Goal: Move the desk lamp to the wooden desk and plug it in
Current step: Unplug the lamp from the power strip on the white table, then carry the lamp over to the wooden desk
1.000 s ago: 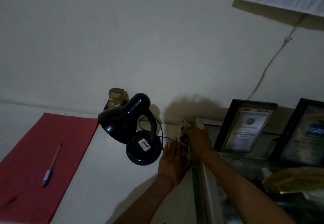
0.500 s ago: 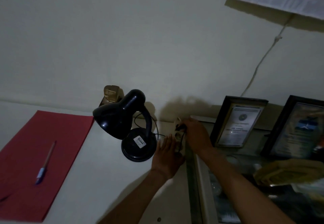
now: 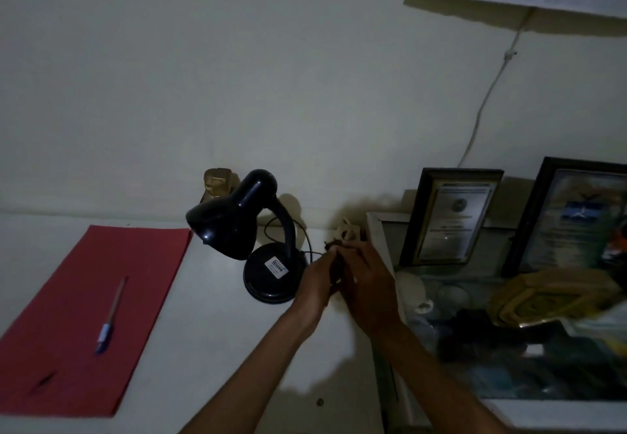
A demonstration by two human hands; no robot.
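A black desk lamp [image 3: 261,240] with a round base and a white label stands on the white tabletop [image 3: 210,332], its shade tipped down to the left. Its thin black cord loops behind the neck toward my hands. My right hand [image 3: 368,284] pinches the dark plug [image 3: 330,245], which sits clear of the cream power strip [image 3: 347,230] by the wall. My left hand [image 3: 315,281] is pressed against the right one, fingers curled at the cord. The dim light hides whether it grips anything.
A red folder [image 3: 84,315] with a pen [image 3: 110,318] on it lies at the left. A small gold figurine [image 3: 219,180] stands behind the lamp. To the right, a glass-topped cabinet [image 3: 376,226] bears two framed certificates [image 3: 448,220]. A white cable [image 3: 481,111] runs up the wall.
My left hand has lifted off the power strip and joined the right one. The right hand has drawn back from the strip with the plug in it. The view shifted slightly.
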